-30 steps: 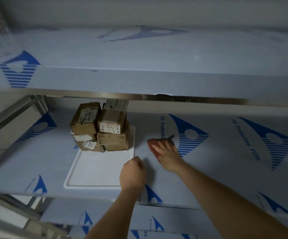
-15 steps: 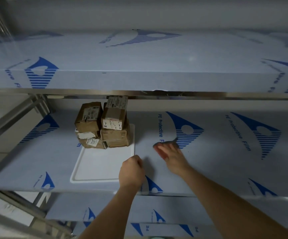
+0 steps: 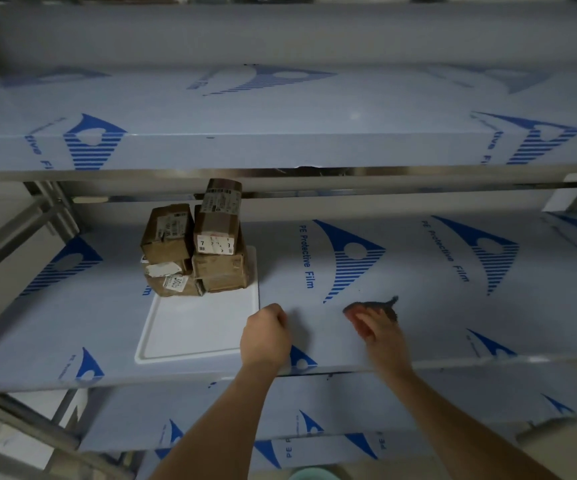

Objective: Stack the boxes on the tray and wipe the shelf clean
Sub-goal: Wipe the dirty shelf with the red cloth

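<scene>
Several brown cardboard boxes (image 3: 207,251) with labels stand stacked at the back of a white tray (image 3: 190,334) on the middle shelf (image 3: 453,292), which is covered in blue-printed protective film. My left hand (image 3: 266,337) is curled into a fist against the tray's front right corner; its fingers are hidden. Right of it, my right hand (image 3: 380,336) presses flat on a reddish, dark-edged cloth (image 3: 382,305) lying on the shelf near the front edge. This hand is motion-blurred.
An upper shelf (image 3: 280,133) overhangs close above the boxes. A lower shelf (image 3: 314,410) shows beneath my arms. Steel posts (image 3: 48,209) stand at the left, and another rises at the far right. Bare film stretches to the right of the cloth.
My right hand has slid the cloth to the right and toward the front edge of the shelf. My left hand stays at the tray's corner. The boxes have not moved.
</scene>
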